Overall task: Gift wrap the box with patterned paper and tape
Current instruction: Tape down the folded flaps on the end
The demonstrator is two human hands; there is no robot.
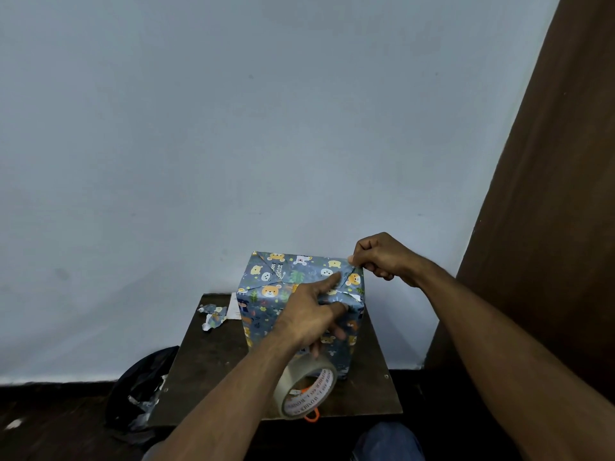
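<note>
The box (266,314) stands upright on a small dark table (206,367), wrapped in blue patterned paper with bears. My left hand (306,317) lies over its top front edge. The index finger stretches across the folded top and the thumb presses the paper. My lower fingers curl onto a roll of clear tape (306,390) that hangs tilted in front of the box. My right hand (382,257) pinches the paper at the top right corner of the box. Any tape strip on the paper is too clear to make out.
Torn paper scraps (213,316) and a white slip (234,307) lie at the table's back left. An orange loop (312,415) pokes out under the roll. A black bag (139,394) sits on the floor to the left. A brown curtain (549,227) hangs on the right, a wall behind.
</note>
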